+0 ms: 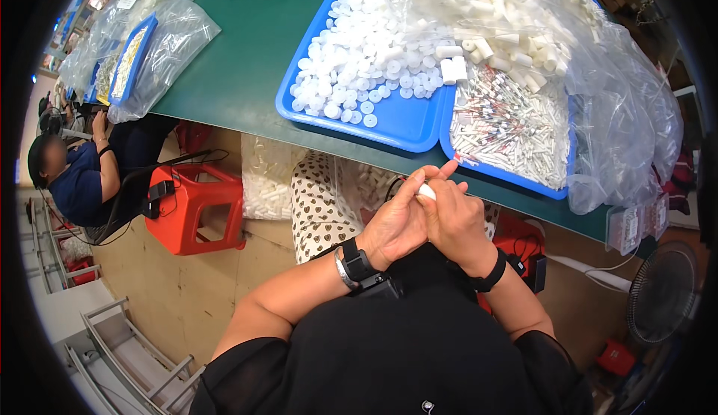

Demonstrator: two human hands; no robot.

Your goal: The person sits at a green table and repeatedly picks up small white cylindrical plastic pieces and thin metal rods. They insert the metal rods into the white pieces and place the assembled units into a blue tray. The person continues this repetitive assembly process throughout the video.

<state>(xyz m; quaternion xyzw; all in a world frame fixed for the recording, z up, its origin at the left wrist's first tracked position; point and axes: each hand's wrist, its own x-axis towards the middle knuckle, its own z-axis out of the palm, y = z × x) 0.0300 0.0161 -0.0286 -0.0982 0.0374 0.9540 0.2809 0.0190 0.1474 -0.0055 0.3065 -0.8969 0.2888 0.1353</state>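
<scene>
Held together just off the near edge of the table, my left hand [398,224] and my right hand [458,224] close round a small white piece with a rounded end [427,191]. Most of that piece is hidden by my fingers, so its full shape does not show. Right beyond my fingertips is a blue tray [516,183] heaped with thin white stick-like parts [493,127], some with red and dark ends. To its left, another blue tray [404,132] holds many translucent white discs [359,56], each with a small centre hole.
Thick white cylinders [516,14] fill a clear plastic bag [598,93] lying over the trays on the green table [232,63]. A red stool [196,205] stands at left, near a seated person [82,175]. A black fan [662,293] is at right.
</scene>
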